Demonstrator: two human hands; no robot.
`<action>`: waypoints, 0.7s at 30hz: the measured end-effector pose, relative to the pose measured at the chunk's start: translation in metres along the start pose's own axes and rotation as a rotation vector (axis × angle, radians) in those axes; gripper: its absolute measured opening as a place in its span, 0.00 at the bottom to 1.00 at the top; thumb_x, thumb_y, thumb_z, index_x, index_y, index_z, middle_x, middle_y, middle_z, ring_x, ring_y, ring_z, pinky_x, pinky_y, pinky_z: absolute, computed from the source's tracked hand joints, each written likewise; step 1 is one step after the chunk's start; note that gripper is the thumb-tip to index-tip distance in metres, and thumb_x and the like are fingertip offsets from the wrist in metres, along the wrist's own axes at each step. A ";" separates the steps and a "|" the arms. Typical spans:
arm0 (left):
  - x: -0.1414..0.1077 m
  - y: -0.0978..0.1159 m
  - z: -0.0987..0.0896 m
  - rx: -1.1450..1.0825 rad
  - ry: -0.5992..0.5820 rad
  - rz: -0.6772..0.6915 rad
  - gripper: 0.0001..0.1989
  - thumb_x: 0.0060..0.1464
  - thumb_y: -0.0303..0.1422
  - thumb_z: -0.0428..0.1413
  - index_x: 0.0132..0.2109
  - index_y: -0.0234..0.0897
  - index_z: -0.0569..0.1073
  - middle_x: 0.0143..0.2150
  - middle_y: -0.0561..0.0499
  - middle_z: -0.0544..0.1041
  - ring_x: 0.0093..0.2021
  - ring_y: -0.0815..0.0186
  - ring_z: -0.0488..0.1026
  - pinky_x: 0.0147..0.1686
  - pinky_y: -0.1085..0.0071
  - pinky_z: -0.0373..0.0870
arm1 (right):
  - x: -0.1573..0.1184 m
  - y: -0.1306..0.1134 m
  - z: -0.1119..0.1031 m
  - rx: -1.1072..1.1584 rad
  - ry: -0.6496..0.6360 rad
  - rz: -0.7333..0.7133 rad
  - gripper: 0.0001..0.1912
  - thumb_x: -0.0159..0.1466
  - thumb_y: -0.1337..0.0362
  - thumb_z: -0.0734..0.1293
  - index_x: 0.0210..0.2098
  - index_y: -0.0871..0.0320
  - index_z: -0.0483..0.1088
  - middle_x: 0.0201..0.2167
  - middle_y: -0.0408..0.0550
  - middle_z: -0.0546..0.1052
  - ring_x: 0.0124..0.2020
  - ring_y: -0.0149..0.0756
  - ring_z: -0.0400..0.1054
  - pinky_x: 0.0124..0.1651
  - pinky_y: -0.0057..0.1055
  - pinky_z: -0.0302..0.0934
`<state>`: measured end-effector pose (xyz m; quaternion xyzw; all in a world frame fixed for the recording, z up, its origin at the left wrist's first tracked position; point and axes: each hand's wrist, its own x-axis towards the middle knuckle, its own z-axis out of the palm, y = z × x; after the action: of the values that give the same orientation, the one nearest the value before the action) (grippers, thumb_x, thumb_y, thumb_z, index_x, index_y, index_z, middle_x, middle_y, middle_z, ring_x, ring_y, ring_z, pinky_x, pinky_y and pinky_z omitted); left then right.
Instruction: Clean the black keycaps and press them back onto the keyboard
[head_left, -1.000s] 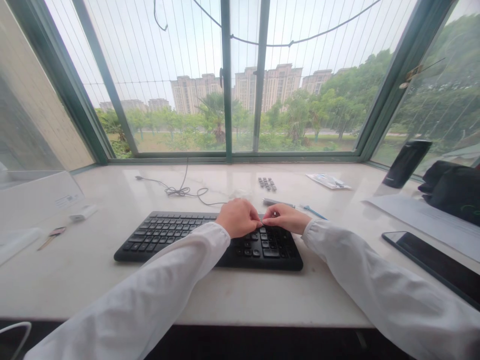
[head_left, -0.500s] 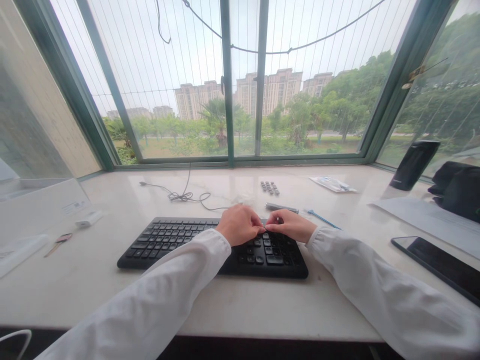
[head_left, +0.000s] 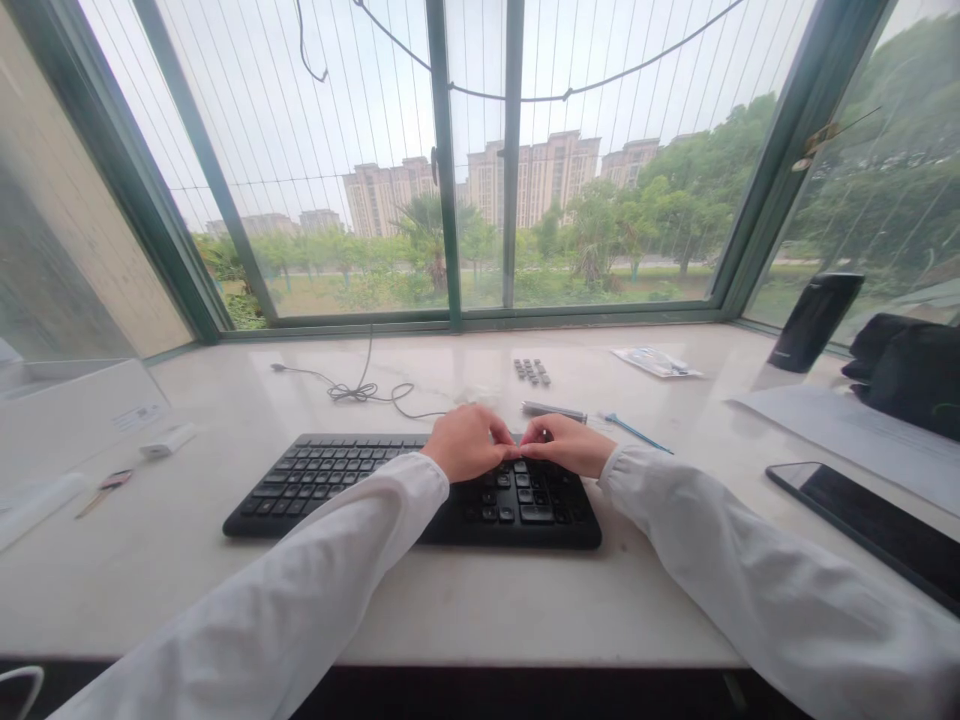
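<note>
A black keyboard [head_left: 322, 480] lies on the pale sill in front of me. Over the upper part of its number pad, my left hand [head_left: 469, 443] and my right hand [head_left: 566, 443] meet fingertip to fingertip. Both hands are closed in a pinch; whatever the fingers hold is too small or hidden to make out. Just beyond the hands lie several loose keycaps [head_left: 532, 372] in a small group. A grey metallic pen-like tool [head_left: 553, 411] and a thin blue stick [head_left: 637, 432] rest behind my right hand.
The keyboard's cable [head_left: 360, 392] is coiled behind it. At left are a white box [head_left: 90, 405], a small white piece [head_left: 168, 441] and a key [head_left: 105, 492]. A phone [head_left: 862, 525], paper [head_left: 847, 435], black bottle [head_left: 816, 322] and plastic packet [head_left: 654, 362] lie at right.
The whole view has shifted slightly, so everything sits a little further left. My hands stay pinched at the same spot on the keyboard, with only a small shift of the fingers.
</note>
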<state>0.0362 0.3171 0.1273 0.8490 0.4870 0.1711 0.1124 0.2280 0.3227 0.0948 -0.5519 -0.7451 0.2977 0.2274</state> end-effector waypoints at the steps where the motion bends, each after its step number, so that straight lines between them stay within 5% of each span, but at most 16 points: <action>1: 0.000 0.000 0.000 0.015 0.006 0.007 0.10 0.46 0.45 0.60 0.34 0.48 0.82 0.30 0.53 0.80 0.33 0.63 0.73 0.35 0.70 0.66 | 0.000 0.000 0.001 -0.004 0.006 0.004 0.13 0.53 0.58 0.70 0.31 0.62 0.75 0.28 0.47 0.75 0.32 0.36 0.67 0.35 0.31 0.57; 13: 0.002 0.001 0.005 0.074 0.014 0.084 0.08 0.48 0.39 0.57 0.34 0.49 0.81 0.31 0.53 0.80 0.35 0.62 0.74 0.35 0.69 0.67 | 0.006 0.000 0.005 -0.051 0.014 0.013 0.08 0.53 0.63 0.70 0.30 0.62 0.74 0.26 0.45 0.73 0.31 0.35 0.66 0.36 0.30 0.57; 21: -0.001 -0.007 0.000 -0.018 0.135 0.033 0.10 0.50 0.44 0.58 0.35 0.49 0.81 0.32 0.55 0.80 0.35 0.64 0.74 0.38 0.69 0.66 | 0.001 0.004 -0.006 0.064 0.085 -0.045 0.12 0.54 0.58 0.69 0.32 0.62 0.74 0.27 0.46 0.75 0.29 0.33 0.64 0.34 0.30 0.57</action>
<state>0.0297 0.3199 0.1245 0.8425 0.4777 0.2343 0.0841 0.2350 0.3258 0.0963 -0.5396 -0.7371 0.2924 0.2828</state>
